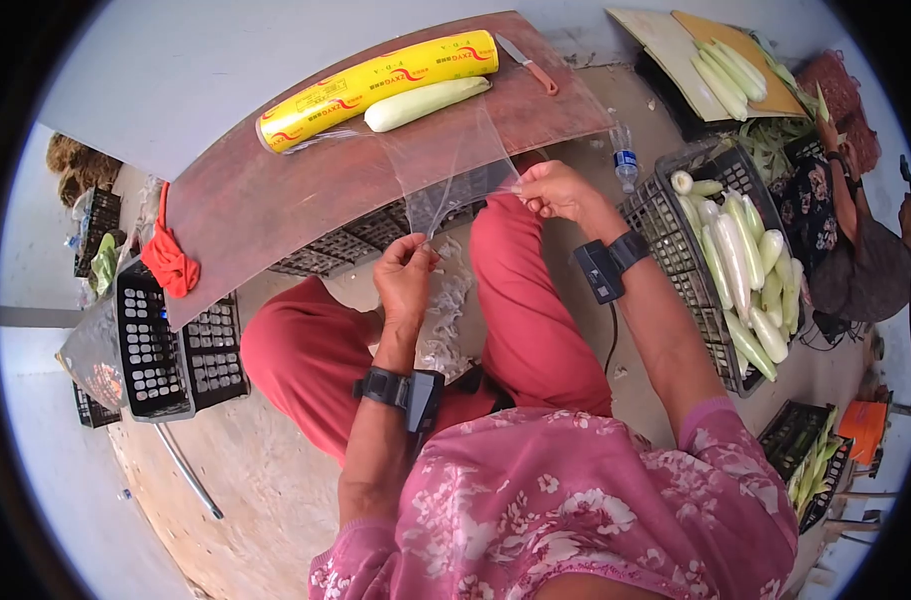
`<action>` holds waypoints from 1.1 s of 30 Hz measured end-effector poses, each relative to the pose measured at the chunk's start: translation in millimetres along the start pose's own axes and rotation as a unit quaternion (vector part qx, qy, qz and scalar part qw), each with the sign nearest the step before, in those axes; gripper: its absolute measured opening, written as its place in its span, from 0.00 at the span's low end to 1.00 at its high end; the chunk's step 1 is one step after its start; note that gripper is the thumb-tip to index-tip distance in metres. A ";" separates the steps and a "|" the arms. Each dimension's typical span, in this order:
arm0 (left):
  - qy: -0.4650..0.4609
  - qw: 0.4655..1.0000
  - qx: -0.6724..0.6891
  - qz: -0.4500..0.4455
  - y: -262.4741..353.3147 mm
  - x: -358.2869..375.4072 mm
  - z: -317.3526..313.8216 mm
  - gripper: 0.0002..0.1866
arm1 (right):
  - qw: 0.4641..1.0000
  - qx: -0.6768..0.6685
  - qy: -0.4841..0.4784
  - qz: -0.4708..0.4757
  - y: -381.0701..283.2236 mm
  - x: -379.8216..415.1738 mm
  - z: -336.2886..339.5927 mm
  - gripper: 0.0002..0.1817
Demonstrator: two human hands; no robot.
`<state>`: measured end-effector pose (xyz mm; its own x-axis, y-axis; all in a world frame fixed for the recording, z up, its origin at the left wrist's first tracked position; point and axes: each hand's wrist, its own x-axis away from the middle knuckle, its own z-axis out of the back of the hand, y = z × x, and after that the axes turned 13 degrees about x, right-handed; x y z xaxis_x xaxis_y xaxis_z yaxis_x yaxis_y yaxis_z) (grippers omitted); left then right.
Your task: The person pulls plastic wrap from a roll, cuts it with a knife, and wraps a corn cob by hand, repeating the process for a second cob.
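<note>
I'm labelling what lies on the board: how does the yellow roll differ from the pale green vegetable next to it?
Size: the yellow roll is longer and thicker than the pale green vegetable.
Surface: the roll carries red and dark print on yellow; the vegetable is plain.
Place: the vegetable lies nearer the person, the roll behind it.
Shared: both are long and rounded, lying on their sides on the board, roughly parallel.
</note>
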<state>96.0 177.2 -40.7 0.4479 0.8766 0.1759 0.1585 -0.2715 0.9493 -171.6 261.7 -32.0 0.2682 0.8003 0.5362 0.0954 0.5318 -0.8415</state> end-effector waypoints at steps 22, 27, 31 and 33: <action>0.068 0.998 0.019 0.002 5.3 -5.5 4.1 0.05 | 0.964 -0.247 -0.045 0.087 29.1 18.8 42.7 0.05; 0.066 0.997 0.038 0.008 -1.9 -6.9 3.1 0.04 | 0.967 -0.193 -0.035 0.163 39.5 23.7 46.2 0.05; 0.057 0.998 0.024 0.013 -4.1 -3.9 3.5 0.04 | 0.987 -0.033 -0.004 0.158 41.7 22.5 39.8 0.09; 0.037 0.999 0.001 0.004 -6.3 -1.9 3.9 0.04 | 0.987 0.013 0.015 0.159 39.5 27.5 37.1 0.09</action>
<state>97.6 175.7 -48.1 0.3835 0.9013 0.2014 0.1564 -0.2783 0.9477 -196.0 315.0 -48.1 0.3097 0.9194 0.2425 -0.0231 0.2622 -0.9647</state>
